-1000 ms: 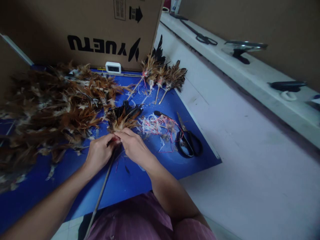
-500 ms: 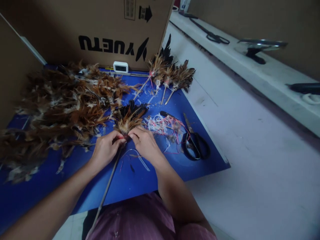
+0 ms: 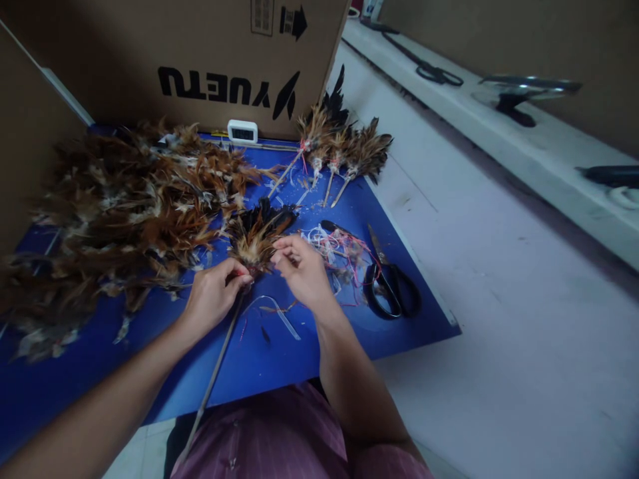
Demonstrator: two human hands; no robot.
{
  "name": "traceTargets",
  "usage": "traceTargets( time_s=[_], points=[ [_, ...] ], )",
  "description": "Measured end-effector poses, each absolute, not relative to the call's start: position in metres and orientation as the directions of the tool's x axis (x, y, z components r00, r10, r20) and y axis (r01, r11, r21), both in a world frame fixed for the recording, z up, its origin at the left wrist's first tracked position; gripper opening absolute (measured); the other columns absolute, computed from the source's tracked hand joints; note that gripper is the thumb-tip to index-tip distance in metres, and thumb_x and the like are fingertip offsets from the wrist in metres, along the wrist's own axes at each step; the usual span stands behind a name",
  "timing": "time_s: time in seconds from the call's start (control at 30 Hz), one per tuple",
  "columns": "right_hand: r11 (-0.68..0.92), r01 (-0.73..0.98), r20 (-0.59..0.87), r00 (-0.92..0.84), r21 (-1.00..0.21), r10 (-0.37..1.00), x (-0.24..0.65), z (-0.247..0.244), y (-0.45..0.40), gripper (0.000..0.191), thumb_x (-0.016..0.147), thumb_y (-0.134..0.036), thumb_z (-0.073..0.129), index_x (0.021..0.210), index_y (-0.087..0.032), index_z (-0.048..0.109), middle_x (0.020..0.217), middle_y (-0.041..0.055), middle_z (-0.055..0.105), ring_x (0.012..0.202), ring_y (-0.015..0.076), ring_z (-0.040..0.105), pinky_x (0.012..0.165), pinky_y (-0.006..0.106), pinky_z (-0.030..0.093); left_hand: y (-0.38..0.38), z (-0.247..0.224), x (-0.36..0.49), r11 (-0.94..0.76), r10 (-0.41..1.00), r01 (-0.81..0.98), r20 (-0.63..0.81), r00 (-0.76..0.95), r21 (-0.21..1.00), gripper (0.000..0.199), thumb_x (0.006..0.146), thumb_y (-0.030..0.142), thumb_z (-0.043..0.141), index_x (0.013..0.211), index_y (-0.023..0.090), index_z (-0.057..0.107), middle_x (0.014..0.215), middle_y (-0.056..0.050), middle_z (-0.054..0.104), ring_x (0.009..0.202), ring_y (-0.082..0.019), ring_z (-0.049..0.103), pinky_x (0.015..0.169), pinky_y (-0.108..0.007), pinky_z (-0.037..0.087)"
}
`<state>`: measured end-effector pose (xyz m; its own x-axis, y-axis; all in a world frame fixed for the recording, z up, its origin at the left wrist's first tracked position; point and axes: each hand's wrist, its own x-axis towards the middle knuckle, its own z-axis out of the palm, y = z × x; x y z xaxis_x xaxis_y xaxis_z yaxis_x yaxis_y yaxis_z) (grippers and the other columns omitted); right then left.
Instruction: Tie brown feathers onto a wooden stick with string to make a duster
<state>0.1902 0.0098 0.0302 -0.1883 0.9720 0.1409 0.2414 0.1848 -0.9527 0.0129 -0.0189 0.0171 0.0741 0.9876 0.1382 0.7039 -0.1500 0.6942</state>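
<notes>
A feather duster (image 3: 255,243) of black and brown feathers lies on the blue table, its thin stick (image 3: 215,372) running down past the near edge to my lap. My left hand (image 3: 213,293) pinches the bound neck where feathers meet stick, and a bit of red shows at its fingertips. Just right of the feathers, my right hand (image 3: 302,269) has loosely curled fingers, thumb and forefinger slightly apart. Whether a fine thread runs between the hands cannot be made out. A clear plastic strip (image 3: 284,318) lies below the hands.
Loose brown feather bunches (image 3: 144,199) cover the table's left side. Black-handled scissors (image 3: 392,289) and tangled pink and white string (image 3: 344,249) lie to the right. Several small feather dusters (image 3: 344,143) rest at the back, near a white digital device (image 3: 242,132) and a carton (image 3: 210,40).
My right hand has come away from the duster's neck, moving up and to the right, and its fingers have loosened. My left hand keeps its pinch in the same place.
</notes>
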Motion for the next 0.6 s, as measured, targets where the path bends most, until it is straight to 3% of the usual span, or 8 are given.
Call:
traceTargets(
  time_s=[0.1, 0.17, 0.27, 0.47, 0.6],
  points=[
    [0.466, 0.485, 0.319, -0.357, -0.74, 0.878, 0.189, 0.026, 0.007, 0.034, 0.079, -0.007, 0.05, 0.107, -0.023, 0.062, 0.104, 0.0056, 0.057, 0.099, 0.0164, 0.053, 0.085, 0.032, 0.045, -0.019, 0.016, 0.013, -0.156, 0.987, 0.707, 0.144, 0.076, 0.69, 0.01, 0.079, 0.027, 0.056, 0.075, 0.02, 0.061, 0.067, 0.002, 0.067, 0.059, -0.013, 0.059, 0.063, -0.024, 0.045],
    [0.559, 0.535, 0.332, -0.465, -0.633, 0.821, 0.185, 0.024, 0.006, 0.028, 0.082, -0.01, 0.052, 0.103, -0.022, 0.065, 0.103, 0.006, 0.057, 0.099, 0.0175, 0.051, 0.086, 0.032, 0.043, -0.019, 0.015, 0.012, -0.159, 0.986, 0.709, 0.146, 0.08, 0.687, 0.009, 0.079, 0.026, 0.057, 0.075, 0.02, 0.061, 0.068, 0.002, 0.067, 0.06, -0.013, 0.06, 0.062, -0.024, 0.044],
    [0.597, 0.59, 0.317, -0.515, -0.543, 0.797, 0.18, 0.021, 0.005, 0.02, 0.087, -0.017, 0.05, 0.094, -0.019, 0.069, 0.092, 0.0059, 0.06, 0.09, 0.0175, 0.051, 0.081, 0.031, 0.042, -0.019, 0.015, 0.013, -0.156, 0.987, 0.705, 0.144, 0.077, 0.692, 0.008, 0.079, 0.026, 0.058, 0.076, 0.02, 0.061, 0.069, 0.002, 0.067, 0.06, -0.013, 0.06, 0.062, -0.024, 0.044],
    [0.641, 0.672, 0.338, -0.546, -0.37, 0.767, 0.174, 0.021, 0.006, 0.027, 0.092, -0.024, 0.043, 0.08, -0.018, 0.066, 0.082, 0.0069, 0.059, 0.087, 0.0197, 0.046, 0.082, 0.035, 0.035, -0.019, 0.015, 0.013, -0.156, 0.986, 0.714, 0.148, 0.075, 0.682, 0.007, 0.079, 0.025, 0.057, 0.074, 0.02, 0.061, 0.068, 0.002, 0.067, 0.06, -0.013, 0.06, 0.063, -0.024, 0.045],
    [0.638, 0.676, 0.334, -0.544, -0.37, 0.77, 0.174, 0.022, 0.006, 0.022, 0.09, -0.022, 0.044, 0.081, -0.017, 0.063, 0.084, 0.0074, 0.057, 0.087, 0.0201, 0.045, 0.082, 0.035, 0.033, -0.019, 0.015, 0.013, -0.163, 0.985, 0.724, 0.153, 0.079, 0.67, 0.007, 0.079, 0.025, 0.057, 0.074, 0.02, 0.06, 0.068, 0.002, 0.067, 0.06, -0.013, 0.06, 0.063, -0.024, 0.045]
  ],
)
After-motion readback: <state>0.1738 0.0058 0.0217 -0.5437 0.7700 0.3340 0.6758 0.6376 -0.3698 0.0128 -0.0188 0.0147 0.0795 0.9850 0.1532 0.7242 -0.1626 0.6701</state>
